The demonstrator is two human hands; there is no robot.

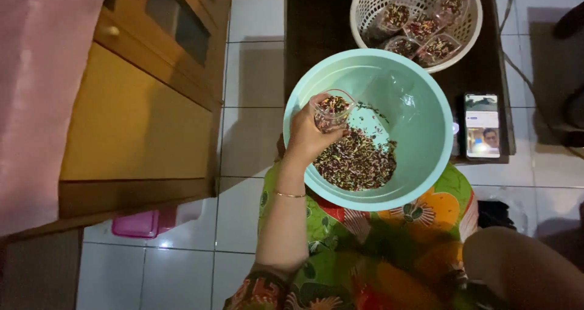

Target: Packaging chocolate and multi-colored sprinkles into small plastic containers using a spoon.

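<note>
I see the left hand (307,137) gripping one clear cup (330,110) of dark mix, centre frame, over one teal bowl (420,140). Upper right: one white basket (368,6) holding four filled cups (420,27). One phone (482,126) at right. Right hand out of view.

You have one mint-green bowl (420,158) on your lap, with one heap of dark dried bits (356,163) in it. You hold one clear plastic cup (331,110) in one hand (307,137). One white basket (371,0) holds four filled cups (421,27). One phone (482,125) lies beside it. One pink box (137,223) sits on the floor.
</note>
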